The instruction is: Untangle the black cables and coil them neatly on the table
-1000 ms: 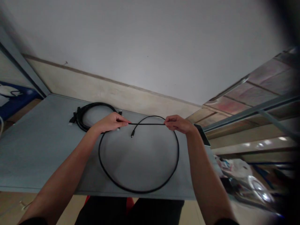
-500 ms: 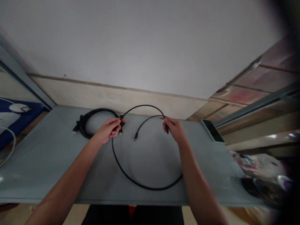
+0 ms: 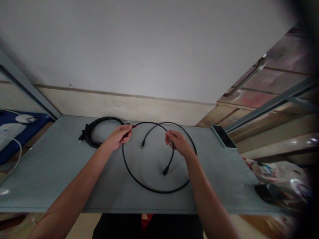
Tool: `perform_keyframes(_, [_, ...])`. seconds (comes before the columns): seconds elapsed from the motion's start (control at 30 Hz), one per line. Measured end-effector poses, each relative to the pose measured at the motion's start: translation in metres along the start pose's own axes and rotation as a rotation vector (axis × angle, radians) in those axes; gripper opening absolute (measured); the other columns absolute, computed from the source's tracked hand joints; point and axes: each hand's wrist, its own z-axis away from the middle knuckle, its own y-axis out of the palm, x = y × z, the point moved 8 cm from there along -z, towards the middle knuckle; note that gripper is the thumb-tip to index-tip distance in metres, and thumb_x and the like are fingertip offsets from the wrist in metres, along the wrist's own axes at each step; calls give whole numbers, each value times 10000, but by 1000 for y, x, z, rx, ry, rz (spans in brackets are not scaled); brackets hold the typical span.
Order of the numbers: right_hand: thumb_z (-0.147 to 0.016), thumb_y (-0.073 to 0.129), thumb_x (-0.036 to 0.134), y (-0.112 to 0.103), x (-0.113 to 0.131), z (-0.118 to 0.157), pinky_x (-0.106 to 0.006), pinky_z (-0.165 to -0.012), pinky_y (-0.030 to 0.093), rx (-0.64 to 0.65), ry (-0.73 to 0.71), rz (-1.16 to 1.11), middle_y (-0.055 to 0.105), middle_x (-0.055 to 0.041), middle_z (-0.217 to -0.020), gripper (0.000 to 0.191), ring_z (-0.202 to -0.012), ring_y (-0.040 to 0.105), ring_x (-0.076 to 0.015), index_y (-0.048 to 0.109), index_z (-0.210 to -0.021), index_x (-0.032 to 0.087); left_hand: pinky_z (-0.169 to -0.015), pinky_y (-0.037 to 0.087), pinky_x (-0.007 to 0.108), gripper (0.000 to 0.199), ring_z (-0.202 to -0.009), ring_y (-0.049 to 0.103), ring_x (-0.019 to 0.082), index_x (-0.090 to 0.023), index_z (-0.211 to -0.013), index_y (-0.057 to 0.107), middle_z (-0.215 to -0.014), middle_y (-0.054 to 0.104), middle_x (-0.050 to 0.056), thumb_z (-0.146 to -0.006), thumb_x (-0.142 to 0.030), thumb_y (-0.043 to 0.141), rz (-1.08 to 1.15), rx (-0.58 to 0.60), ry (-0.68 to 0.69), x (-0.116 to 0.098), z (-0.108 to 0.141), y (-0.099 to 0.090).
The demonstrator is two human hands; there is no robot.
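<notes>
A thin black cable lies in a wide loop on the grey table. My left hand pinches it at the loop's upper left. Over the loop's upper right, my right hand grips the same cable with closed fingers. From beneath that hand a short length hangs down, ending in a black plug. Another small plug rests inside the loop, between the hands. Left of my left hand is a thicker coiled black cable, its connectors at the coil's left side.
A phone with a pale green edge lies at the table's right rear. Behind the table rises a white wall. Plastic bags sit beyond the right edge; a blue surface with a white cable is at far left.
My right hand has shifted slightly left along the cable, and the plug end now hangs lower, below it. The thin cable's arc between the hands is flatter. The view has moved a little.
</notes>
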Motion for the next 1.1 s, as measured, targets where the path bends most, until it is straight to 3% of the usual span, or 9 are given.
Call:
perform_keyframes(0.17, [-865, 570, 605, -27, -13, -6, -216, -357, 292, -306, -55, -395, 506, 45, -550, 391, -367, 319, -74, 490, -788, 230, -633, 499, 233, 308, -666, 616, 113, -133, -1046, 668, -765, 637, 31, -809, -316, 741, 81, 75, -11, 29, 12, 9])
perform_keyframes(0.27, [-879, 565, 583, -27, -12, -7, -222, -386, 348, -334, -87, -508, 470, 55, -565, 368, -366, 253, -64, 479, -797, 235, -788, 538, 345, 272, -819, 671, 185, -135, -990, 667, -852, 673, 68, -813, -331, 736, 76, 174, -48, 49, 20, 24])
perform_keyframes(0.4, [-900, 541, 559, -19, -6, -6, -234, -433, 427, -330, -116, -525, 525, 41, -617, 338, -384, 312, -75, 465, -802, 244, -851, 530, 359, 275, -972, 671, 225, -142, -1006, 689, -1035, 692, 127, -837, -358, 712, -18, 335, -115, 71, 33, 50])
perform_keyframes(0.53, [-892, 575, 534, 3, -2, -4, -269, -532, 526, -166, -115, -541, 636, 23, -688, 320, -414, 460, -89, 475, -812, 241, -871, 531, 367, 316, -1076, 651, 259, -171, -1081, 685, -1195, 664, 154, -867, -403, 672, 6, 353, -120, 74, 37, 60])
perform_keyframes(0.7, [-825, 707, 450, 52, -4, 8, -359, -713, 579, 306, 15, -552, 740, -78, -836, 300, -744, 700, -198, 555, -755, 201, -944, 500, 425, 331, -1058, 666, 266, -168, -1140, 653, -1082, 715, 140, -848, -321, 688, 208, 265, -24, 60, 32, 52])
perform_keyframes(0.83, [-796, 759, 360, 67, 4, 19, -410, -941, 523, 502, -18, -482, 749, -95, -1016, 198, -1015, 685, -224, 699, -834, 175, -950, 478, 444, 188, -968, 678, 247, -180, -962, 655, -892, 715, 88, -874, -342, 617, 375, 198, -18, 51, 33, 49])
perform_keyframes(0.97, [-800, 745, 364, 82, 4, 31, -405, -922, 519, 745, 31, -353, 704, -141, -1171, 285, -1155, 620, -274, 741, -991, 153, -866, 501, 442, 182, -720, 634, 197, -208, -872, 613, -593, 542, -1, -904, -365, 526, 416, 187, -12, 41, 36, 51])
perform_keyframes(1.03, [-798, 734, 406, 79, 2, 28, -397, -854, 535, 713, 62, -416, 712, -145, -1111, 300, -1076, 650, -273, 730, -950, 147, -791, 522, 408, 176, -589, 553, 153, -213, -869, 600, -535, 454, -32, -910, -359, 511, 435, 185, -37, 40, 36, 48])
perform_keyframes(1.1, [-799, 722, 444, 65, 0, 19, -352, -743, 535, 544, 58, -541, 711, -81, -848, 285, -800, 676, -202, 688, -826, 162, -613, 503, 307, 195, -465, 416, 110, -213, -863, 585, -490, 353, -62, -919, -385, 513, 448, 185, -100, 44, 35, 43])
